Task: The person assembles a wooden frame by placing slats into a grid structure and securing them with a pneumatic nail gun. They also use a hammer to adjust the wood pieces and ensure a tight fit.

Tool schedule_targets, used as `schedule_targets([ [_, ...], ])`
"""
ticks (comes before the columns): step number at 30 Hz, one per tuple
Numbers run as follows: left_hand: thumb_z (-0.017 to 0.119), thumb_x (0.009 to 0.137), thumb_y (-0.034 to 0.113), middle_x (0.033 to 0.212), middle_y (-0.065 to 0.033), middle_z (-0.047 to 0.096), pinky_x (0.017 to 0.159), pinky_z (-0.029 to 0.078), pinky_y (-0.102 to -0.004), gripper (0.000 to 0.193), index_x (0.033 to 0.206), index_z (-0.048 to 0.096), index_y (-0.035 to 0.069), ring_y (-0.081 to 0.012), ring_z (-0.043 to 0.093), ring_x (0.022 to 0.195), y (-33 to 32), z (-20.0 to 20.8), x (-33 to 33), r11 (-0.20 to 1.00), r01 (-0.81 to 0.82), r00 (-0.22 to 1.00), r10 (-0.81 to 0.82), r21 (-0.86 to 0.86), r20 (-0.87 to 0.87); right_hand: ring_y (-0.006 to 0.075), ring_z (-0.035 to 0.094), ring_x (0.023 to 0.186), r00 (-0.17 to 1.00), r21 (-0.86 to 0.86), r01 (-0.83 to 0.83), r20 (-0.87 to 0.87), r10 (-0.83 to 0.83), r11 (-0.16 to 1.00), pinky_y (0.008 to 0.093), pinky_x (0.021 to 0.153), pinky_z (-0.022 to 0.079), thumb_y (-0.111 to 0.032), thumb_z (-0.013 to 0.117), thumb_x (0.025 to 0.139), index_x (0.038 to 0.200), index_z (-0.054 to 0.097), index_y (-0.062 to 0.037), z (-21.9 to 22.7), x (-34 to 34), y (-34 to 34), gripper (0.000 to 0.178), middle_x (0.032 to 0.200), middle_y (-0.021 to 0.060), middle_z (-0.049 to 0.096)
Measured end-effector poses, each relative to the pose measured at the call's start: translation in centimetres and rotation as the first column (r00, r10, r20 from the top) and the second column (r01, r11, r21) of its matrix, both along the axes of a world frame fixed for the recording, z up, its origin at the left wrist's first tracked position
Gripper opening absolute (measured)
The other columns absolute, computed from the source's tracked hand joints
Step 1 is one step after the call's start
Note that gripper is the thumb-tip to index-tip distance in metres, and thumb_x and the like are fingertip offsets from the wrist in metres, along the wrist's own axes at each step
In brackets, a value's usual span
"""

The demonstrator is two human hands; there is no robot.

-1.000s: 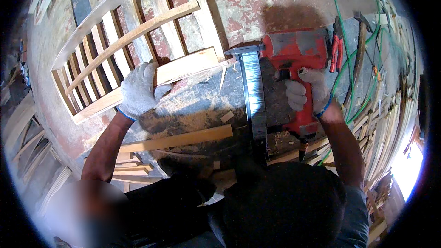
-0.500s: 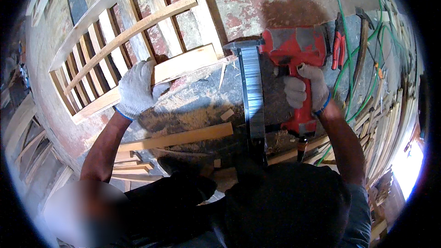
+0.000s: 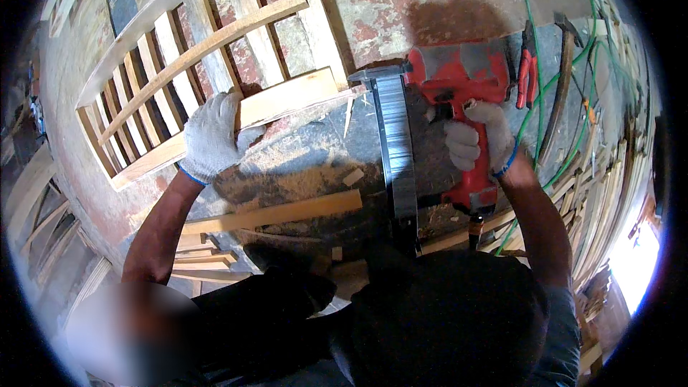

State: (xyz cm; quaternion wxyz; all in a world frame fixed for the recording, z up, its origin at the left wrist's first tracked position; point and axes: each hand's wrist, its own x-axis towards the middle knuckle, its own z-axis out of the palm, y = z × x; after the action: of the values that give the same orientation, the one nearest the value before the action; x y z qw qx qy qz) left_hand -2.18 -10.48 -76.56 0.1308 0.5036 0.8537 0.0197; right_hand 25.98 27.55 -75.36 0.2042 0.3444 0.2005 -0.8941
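Note:
My gloved left hand [image 3: 213, 137] is wrapped over the near side board of a slatted wooden pallet [image 3: 290, 104], its thumb on the near face. My right hand [image 3: 481, 136], also gloved, grips the handle of a red nail gun [image 3: 459, 75]. The gun's nose sits at the right end of that near board, against or very close to it; I cannot tell which. The long nail magazine [image 3: 393, 143] reaches from the nose back toward my body. An air fitting [image 3: 475, 231] hangs below the handle.
Red-handled pliers [image 3: 527, 75] and a hammer [image 3: 559, 93] lie right of the gun beside a green air hose [image 3: 542, 86]. A loose board [image 3: 287, 213] rests nearer me. Long wood strips [image 3: 595, 201] are piled at the right, more cut pieces [image 3: 54, 229] at the left.
The nail gun's handle and my right hand have shifted very slightly right, with the nose staying at the board end. My left hand and the pallet have barely moved.

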Motion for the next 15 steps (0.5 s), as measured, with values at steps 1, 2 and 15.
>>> schedule_targets([
  [1, 0.07, 0.088, 0.055, 0.116, -0.0204, 0.065, 0.088, 0.054, -0.0493, 0.072, 0.13, 0.057, -0.001, -0.0411, 0.066, 0.104, -0.02, 0.04, -0.02, 1.0, 0.001, 1.0, -0.001, 0.003, -0.001, 0.0118, 0.039, 0.045, 1.0, -0.031, -0.019, -0.014, 0.018, 0.999, 0.032, 0.044, 0.033, -0.045, 0.06, 0.095, 0.131, 0.056, -0.0023, -0.14, 0.02, 0.21, 0.056, 0.059, -0.0061, 0.037],
  [2, 0.07, 0.088, 0.055, 0.116, -0.0205, 0.065, 0.088, 0.053, -0.0494, 0.071, 0.13, 0.057, -0.001, -0.0412, 0.066, 0.104, -0.02, 0.08, -0.04, 1.0, 0.001, 1.0, -0.001, 0.005, -0.001, 0.014, 0.042, 0.047, 0.999, -0.061, -0.038, -0.029, 0.036, 0.997, 0.0344, 0.046, 0.035, -0.046, 0.059, 0.096, 0.131, 0.058, -0.007, -0.39, 0.08, 0.64, 0.052, 0.06, -0.0051, 0.04],
  [15, 0.07, 0.089, 0.054, 0.113, -0.0207, 0.065, 0.087, 0.053, -0.05, 0.07, 0.133, 0.056, 0.001, -0.0415, 0.065, 0.101, 0.08, 0.1, 0.2, 1.0, -0.009, 1.0, 0.009, 0.011, 0.018, 0.0146, 0.042, 0.047, 0.999, -0.161, -0.048, -0.029, 0.044, 0.986, 0.034, 0.047, 0.035, -0.046, 0.061, 0.094, 0.125, 0.059, -0.0046, -0.5, 0.73, 0.45, 0.051, 0.059, -0.0045, 0.042],
])
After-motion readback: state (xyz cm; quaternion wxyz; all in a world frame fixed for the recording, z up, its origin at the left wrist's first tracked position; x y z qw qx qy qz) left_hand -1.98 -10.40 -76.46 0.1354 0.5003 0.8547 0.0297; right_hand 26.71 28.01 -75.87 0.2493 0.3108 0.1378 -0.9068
